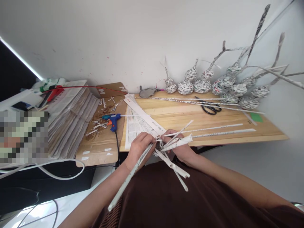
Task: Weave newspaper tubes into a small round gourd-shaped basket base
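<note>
Near the table's front edge, my left hand [142,146] pinches the left side of a small woven paper piece [158,146]. My right hand [178,146] has its fingers closed on the right side of the same piece. Rolled paper tubes [175,168] stick out of it in several directions, some over my lap and some to the right. One long tube [130,178] runs down along my left forearm. The fingertips of both hands are close together, and the tubes partly hide the weave and my right fingers.
A blue glue gun [115,121] lies on cardboard [97,153] at the left, beside stacked newspapers [73,120]. Black scissors [210,109] and loose paper tubes [220,133] lie on the wooden table [166,109]. Several woven gourd shapes [202,85] stand along the wall.
</note>
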`<state>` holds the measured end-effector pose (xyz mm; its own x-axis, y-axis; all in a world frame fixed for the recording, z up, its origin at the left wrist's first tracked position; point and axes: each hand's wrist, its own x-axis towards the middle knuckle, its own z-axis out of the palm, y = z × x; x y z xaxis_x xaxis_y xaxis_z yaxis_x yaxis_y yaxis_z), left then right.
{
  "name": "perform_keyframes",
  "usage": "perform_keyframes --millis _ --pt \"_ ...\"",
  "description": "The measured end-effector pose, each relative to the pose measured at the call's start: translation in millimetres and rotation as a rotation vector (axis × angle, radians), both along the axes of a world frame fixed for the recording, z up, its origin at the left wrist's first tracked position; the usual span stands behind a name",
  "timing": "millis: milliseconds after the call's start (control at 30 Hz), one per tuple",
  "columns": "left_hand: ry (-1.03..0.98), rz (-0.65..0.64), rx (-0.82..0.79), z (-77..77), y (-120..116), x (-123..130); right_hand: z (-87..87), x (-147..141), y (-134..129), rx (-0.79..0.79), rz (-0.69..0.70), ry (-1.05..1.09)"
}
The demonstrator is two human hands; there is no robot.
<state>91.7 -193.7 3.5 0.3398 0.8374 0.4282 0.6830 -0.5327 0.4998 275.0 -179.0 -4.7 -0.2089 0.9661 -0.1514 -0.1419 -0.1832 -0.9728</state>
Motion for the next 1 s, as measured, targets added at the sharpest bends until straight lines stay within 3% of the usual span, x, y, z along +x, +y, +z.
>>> perform_keyframes --millis 333,467,633,1000 --pt "0.021 0.052 -0.009 4.0 0 5 -3.6 11 -1 0.096 0.053 -0.100" --pt "-0.025 0.019 0.024 -0.9 0 3 -11.0 11 1 0.054 0.054 0.016" --pt "-0.084 -0.051 0.052 -0.6 -1 3 -13.4 6 7 -0.061 -0.047 0.124" --pt "-0.101 -0.117 0.146 -6.0 2 5 -4.8 6 11 0.008 0.031 -0.137"
